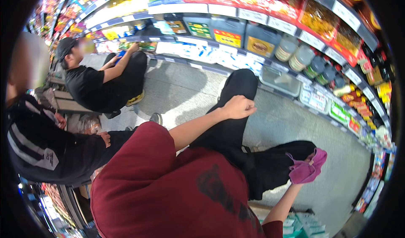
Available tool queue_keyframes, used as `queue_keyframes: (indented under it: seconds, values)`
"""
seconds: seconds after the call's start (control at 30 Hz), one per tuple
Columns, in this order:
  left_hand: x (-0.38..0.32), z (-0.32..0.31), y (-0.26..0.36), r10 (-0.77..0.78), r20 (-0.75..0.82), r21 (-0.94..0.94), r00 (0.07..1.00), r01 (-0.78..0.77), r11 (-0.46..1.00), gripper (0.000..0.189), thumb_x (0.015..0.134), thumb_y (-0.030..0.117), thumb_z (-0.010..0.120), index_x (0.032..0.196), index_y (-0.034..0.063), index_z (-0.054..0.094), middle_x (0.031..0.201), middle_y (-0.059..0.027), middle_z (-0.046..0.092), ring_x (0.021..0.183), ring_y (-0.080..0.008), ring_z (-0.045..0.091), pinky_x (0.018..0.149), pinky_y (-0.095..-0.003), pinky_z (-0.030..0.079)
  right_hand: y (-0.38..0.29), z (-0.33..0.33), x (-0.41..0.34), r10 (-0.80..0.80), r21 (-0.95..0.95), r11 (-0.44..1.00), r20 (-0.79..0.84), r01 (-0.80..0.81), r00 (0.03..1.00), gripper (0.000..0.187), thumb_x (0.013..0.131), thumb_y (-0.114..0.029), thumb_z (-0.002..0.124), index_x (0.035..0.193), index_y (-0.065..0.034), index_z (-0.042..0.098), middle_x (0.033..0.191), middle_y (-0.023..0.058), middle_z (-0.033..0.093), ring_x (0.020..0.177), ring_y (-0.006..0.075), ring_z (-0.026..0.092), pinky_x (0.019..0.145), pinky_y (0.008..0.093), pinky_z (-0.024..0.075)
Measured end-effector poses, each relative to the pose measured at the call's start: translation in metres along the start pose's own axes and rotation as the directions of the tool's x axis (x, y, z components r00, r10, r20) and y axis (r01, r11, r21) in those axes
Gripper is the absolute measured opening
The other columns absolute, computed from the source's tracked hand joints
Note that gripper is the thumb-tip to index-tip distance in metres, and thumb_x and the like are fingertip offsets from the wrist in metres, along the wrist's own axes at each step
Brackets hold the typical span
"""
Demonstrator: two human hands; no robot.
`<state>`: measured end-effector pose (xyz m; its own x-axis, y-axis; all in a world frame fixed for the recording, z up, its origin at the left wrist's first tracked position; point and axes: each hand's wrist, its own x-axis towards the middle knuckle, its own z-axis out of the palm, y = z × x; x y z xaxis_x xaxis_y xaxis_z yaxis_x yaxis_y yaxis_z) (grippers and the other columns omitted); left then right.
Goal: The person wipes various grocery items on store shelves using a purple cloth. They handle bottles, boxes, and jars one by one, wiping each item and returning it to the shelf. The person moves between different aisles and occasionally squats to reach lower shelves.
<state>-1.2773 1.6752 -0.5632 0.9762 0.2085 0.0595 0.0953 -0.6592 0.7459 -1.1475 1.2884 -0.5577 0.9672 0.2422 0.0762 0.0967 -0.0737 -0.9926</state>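
Observation:
My left hand (pixel 239 107) rests on the black-trousered left knee (pixel 240 82), its fingers curled in and no object visible in it. My right hand lies at the right knee (pixel 300 149), mostly hidden by a magenta cloth (pixel 305 171). A thin strap or loop of the cloth hangs toward the knee, and the hand seems closed around the fabric. Ahead of my knees run store shelves. Large dark jugs (pixel 259 40) with labels stand on a lower shelf, beside clear-topped bottles (pixel 300 55). Nearest the left knee sits a clear plastic bin (pixel 281 81) at floor level.
A person in a black cap (pixel 91 76) sits low by the shelves at left, holding a blue item (pixel 119 56). Closer, another person in a dark jacket (pixel 57 143) sits beside me. Red packages (pixel 253 0) line the upper shelf. Green-and-white packs (pixel 305 227) lie behind my right arm.

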Motion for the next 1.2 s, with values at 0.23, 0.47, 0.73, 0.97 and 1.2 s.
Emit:
queue_keyframes:
  seconds: [0.23,0.47,0.73,0.97,1.2]
  values:
    - [0.016,0.026,0.012,0.081,0.246,0.231,0.966,-0.139,0.963,0.027,0.085,0.027,0.060,0.068,0.0054,0.059,0.063,-0.0124,0.061,0.065,-0.0347,0.061,0.059,-0.0448,0.048,0.021,-0.023,-0.017,0.146,0.319,0.942,-0.107,-0.105,0.984,0.037,0.098,-0.030,0.044,0.125,-0.0058,0.045,0.110,0.0068,0.053,0.088,0.0172,0.056,0.068,0.0307,0.0482]
    - [0.101,0.092,-0.042,-0.292,0.383,0.307,0.876,0.177,0.935,0.028,0.080,0.025,0.061,0.101,0.0078,0.067,0.097,-0.0200,0.067,0.097,-0.0363,0.063,0.085,-0.0442,0.051,0.062,-0.049,-0.035,0.364,0.809,0.543,0.013,-0.224,0.931,0.038,0.098,-0.032,0.043,0.126,-0.0066,0.045,0.110,0.0065,0.053,0.086,0.0182,0.057,0.064,0.0320,0.0474]
    - [0.211,0.164,-0.107,-0.578,0.098,0.452,0.810,0.481,0.751,0.080,0.077,0.029,0.070,0.143,0.0061,0.030,0.145,-0.0252,0.032,0.117,-0.0389,0.053,0.094,-0.0434,0.049,0.088,-0.075,-0.056,0.323,0.981,0.022,0.174,-0.191,0.930,0.040,0.098,-0.035,0.042,0.127,-0.0076,0.045,0.111,0.0062,0.052,0.083,0.0193,0.057,0.060,0.0335,0.0464]
    - [0.256,0.203,-0.158,-0.652,0.378,0.601,0.658,0.361,0.713,0.074,0.079,0.036,0.061,0.140,0.0019,0.037,0.131,-0.0261,0.048,0.112,-0.0401,0.057,0.093,-0.0443,0.049,0.080,-0.048,-0.004,0.148,0.914,-0.291,0.334,-0.282,0.931,0.043,0.098,-0.036,0.043,0.131,-0.0088,0.044,0.114,0.0049,0.051,0.082,0.0204,0.056,0.058,0.0331,0.0451]
    - [0.289,0.225,-0.135,-0.723,0.054,0.505,0.689,0.605,0.615,0.049,0.084,0.029,0.053,0.126,0.0038,0.054,0.127,-0.0266,0.051,0.109,-0.0406,0.059,0.092,-0.0445,0.049,0.098,-0.031,0.042,0.148,0.831,-0.439,0.442,-0.342,0.885,0.041,0.097,-0.037,0.043,0.128,-0.0103,0.048,0.115,0.0050,0.052,0.081,0.0183,0.056,0.060,0.0338,0.0452]
